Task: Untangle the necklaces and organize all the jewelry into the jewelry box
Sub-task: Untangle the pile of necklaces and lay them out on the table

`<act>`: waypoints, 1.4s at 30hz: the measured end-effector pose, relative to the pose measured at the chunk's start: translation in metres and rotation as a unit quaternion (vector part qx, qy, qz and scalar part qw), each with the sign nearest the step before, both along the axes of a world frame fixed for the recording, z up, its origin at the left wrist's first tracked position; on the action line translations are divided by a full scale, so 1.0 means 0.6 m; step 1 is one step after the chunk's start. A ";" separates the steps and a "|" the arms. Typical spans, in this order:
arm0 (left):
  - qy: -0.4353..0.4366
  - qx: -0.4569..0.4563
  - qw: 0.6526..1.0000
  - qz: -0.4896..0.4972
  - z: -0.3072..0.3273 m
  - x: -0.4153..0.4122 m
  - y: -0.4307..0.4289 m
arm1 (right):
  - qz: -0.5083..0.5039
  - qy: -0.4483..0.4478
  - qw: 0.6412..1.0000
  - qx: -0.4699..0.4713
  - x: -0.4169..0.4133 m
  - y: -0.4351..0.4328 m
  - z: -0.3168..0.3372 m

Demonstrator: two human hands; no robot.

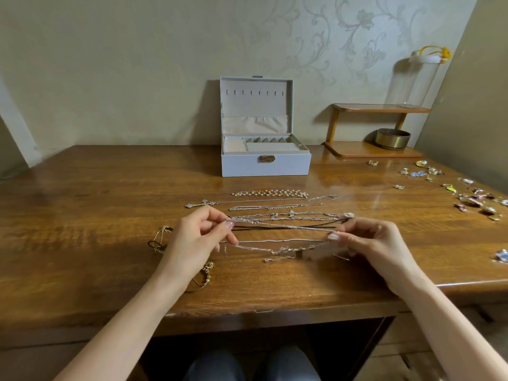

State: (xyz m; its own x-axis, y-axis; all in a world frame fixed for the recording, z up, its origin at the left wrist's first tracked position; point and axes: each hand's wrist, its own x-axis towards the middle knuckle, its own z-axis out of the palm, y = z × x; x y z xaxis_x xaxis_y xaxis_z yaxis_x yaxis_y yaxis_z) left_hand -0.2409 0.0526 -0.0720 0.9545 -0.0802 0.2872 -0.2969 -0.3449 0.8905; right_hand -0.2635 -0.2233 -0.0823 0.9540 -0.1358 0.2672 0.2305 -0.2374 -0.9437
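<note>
A thin silver chain [283, 226] stretches taut between my hands just above the wooden table [96, 204]. My left hand [198, 237] pinches its left end and my right hand [368, 240] pinches its right end. Several straightened necklaces lie in rows behind it, among them a beaded one [269, 193] and a cross pendant chain [200, 204]. More loose chains [286, 251] lie under my hands. The white jewelry box [264, 163] stands open at the back centre, its lid upright.
Gold bracelets [160, 239] and a gold ring piece [207, 270] lie left of my left hand. Several small earrings and brooches [472, 199] are scattered at the right edge. A wooden shelf [373, 149] with a brass tin [392, 138] stands back right.
</note>
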 end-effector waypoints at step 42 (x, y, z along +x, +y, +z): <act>-0.095 0.191 0.973 -0.087 -0.008 -0.066 0.128 | 0.205 -0.192 0.887 -0.367 -0.013 0.249 -0.023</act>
